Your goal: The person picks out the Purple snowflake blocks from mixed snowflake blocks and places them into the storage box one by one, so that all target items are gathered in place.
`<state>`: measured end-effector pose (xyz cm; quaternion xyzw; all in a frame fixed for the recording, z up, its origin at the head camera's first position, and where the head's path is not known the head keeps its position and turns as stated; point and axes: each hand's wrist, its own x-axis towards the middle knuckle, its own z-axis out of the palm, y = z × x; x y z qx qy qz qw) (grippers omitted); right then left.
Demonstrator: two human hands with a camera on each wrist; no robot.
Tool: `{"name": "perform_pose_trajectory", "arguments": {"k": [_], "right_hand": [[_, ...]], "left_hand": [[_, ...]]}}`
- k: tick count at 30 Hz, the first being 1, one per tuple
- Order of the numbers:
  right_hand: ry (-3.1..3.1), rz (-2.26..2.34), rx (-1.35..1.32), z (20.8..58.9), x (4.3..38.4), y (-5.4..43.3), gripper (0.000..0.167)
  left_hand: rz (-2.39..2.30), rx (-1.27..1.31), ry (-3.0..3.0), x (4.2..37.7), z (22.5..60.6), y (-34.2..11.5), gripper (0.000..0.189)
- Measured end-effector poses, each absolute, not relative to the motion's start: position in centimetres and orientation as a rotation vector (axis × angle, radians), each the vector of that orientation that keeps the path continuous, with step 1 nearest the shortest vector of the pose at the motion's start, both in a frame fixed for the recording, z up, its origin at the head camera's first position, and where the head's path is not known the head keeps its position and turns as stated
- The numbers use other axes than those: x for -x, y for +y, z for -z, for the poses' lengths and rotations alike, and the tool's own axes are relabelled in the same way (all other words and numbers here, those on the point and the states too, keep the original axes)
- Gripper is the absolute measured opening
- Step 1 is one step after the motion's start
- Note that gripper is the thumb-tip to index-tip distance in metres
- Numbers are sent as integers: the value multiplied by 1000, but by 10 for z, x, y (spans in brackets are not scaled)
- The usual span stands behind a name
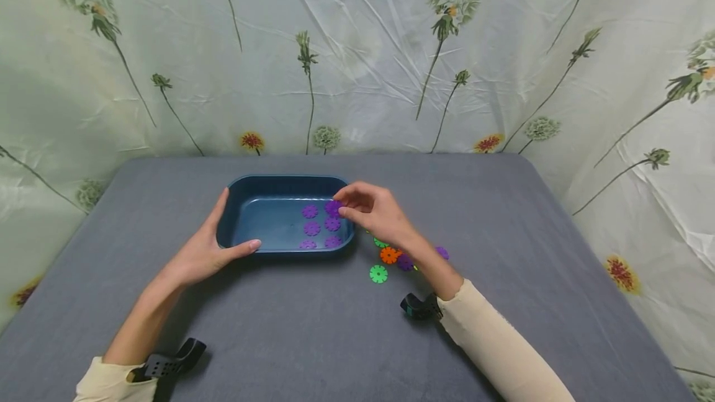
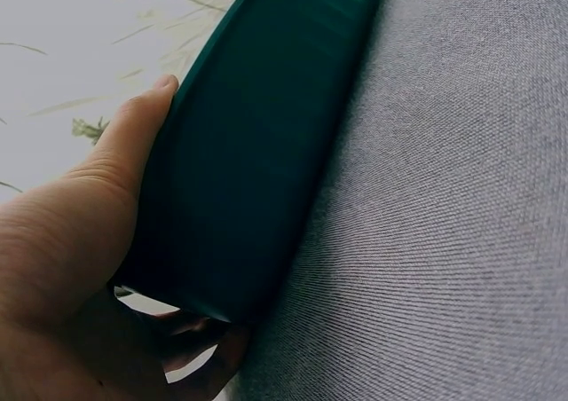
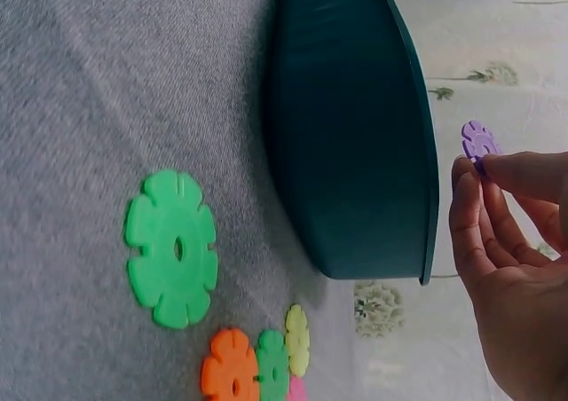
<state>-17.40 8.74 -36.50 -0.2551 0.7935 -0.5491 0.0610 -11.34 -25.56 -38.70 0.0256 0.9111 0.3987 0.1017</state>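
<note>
A blue rectangular plastic tub (image 1: 267, 223) with rounded corners stands on the table. My left hand (image 1: 202, 252) grips its left end, the thumb on the front rim and the fingers round the far side. Over the tub's right end, my right hand (image 1: 380, 211) pinches a purple snowflake disc (image 3: 479, 139) between thumb and fingertips. Several purple discs (image 1: 311, 228) lie on the tub floor, toward its right side. Below my right forearm are loose discs on the cloth: a green disc (image 3: 174, 248), an orange disc (image 1: 389, 255) and a few others, partly hidden by the wrist.
Grey cloth (image 1: 313, 327) covers the table. Behind it hangs a pale curtain (image 1: 368, 61) with a dandelion print. A black wrist strap mount (image 1: 173, 360) sits on the left wrist, and another black mount (image 1: 420, 307) on the right.
</note>
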Motion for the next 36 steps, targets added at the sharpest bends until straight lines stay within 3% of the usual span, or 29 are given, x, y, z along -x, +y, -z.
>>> {"name": "perform_pose_trajectory", "arguments": {"k": [36], "right_hand": [[2443, 1540, 803, 369, 193, 40, 22]], "left_hand": [[-1169, -29, 2682, 113, 388, -254, 126]]}}
